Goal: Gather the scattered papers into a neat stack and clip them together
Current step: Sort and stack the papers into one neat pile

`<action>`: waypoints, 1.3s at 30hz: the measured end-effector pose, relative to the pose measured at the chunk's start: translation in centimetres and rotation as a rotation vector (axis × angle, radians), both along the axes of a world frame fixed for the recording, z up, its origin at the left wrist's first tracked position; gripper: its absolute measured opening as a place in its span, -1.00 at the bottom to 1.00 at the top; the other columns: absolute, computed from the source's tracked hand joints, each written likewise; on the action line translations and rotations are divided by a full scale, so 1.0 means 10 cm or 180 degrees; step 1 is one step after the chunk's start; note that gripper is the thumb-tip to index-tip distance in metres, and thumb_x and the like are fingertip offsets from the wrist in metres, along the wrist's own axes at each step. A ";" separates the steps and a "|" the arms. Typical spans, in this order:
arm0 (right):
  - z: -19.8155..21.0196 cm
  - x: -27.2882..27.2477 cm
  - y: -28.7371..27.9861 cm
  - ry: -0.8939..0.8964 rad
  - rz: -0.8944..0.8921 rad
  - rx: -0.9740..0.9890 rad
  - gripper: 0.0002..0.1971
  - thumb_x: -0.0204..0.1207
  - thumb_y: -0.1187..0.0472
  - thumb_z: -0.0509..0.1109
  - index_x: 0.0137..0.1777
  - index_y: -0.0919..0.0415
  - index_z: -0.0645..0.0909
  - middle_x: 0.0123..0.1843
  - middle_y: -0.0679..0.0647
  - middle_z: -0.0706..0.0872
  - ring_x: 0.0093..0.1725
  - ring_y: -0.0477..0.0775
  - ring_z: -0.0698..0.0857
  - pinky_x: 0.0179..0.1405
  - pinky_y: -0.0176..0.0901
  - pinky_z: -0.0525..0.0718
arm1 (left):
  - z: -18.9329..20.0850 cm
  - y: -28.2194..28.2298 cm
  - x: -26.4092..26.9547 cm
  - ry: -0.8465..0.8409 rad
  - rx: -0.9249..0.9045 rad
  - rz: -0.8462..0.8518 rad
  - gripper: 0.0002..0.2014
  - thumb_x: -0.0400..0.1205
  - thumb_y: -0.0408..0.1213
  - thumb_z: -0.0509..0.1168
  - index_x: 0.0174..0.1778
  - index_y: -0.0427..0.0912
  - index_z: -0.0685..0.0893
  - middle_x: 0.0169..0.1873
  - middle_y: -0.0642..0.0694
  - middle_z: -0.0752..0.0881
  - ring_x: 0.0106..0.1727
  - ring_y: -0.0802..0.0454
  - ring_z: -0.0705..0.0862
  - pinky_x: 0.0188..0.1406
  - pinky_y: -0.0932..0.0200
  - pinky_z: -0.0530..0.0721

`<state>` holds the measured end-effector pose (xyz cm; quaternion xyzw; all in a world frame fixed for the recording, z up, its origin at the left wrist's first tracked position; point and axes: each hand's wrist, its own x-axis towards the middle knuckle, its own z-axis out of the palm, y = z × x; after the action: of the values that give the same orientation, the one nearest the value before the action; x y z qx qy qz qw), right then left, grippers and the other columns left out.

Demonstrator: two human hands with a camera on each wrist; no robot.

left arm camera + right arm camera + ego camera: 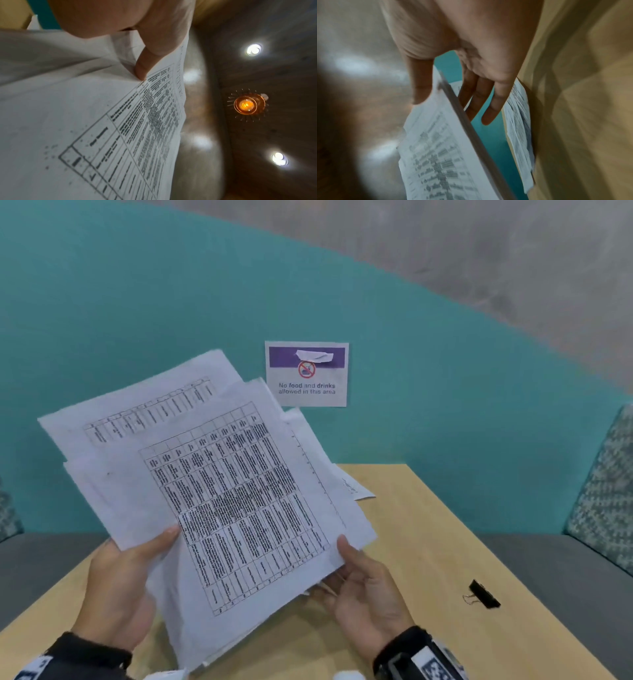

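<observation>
- Head view: I hold the papers (219, 491) up above the near part of the table (418, 529). They are fanned and skewed, not squared. My left hand (120, 587) grips their lower left edge, thumb on the printed top sheet. My right hand (370, 594) takes the lower right corner, thumb on top and fingers beneath. One or two sheets seem to lie on the far table behind the bundle. The binder clip (483, 594) lies to the right, well apart from my hands.
- Left wrist view: my thumb (145, 65) presses down on the top sheet, so this hand is pinching the bundle.
- Right wrist view: blurred, but my thumb (421, 88) sits above the sheets and my fingers (494, 102) spread below, clasping them loosely.
- I judge I am mid-gathering. Next I should tap the edges square on the table, then reach right for the clip.
</observation>
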<state>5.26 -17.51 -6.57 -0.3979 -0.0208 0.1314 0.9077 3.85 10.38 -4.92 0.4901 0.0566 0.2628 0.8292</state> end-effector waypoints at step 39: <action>0.24 0.06 -0.46 -0.1503 -0.1751 -0.1836 -0.75 0.41 0.51 0.57 -0.13 0.11 0.81 -0.14 -0.03 0.90 -0.12 -0.01 0.86 -0.11 -0.09 0.80 | -0.05 -0.07 -0.02 0.0505 0.1592 -0.0293 -0.68 0.55 -0.56 0.52 0.19 -0.21 0.84 0.05 -0.07 0.94 0.10 -0.16 0.90 0.10 -0.08 0.78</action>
<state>5.83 -22.08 -4.18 -0.6439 -0.0832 -0.2081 0.7315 3.68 9.64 -5.39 0.7009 0.0323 0.1913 0.6863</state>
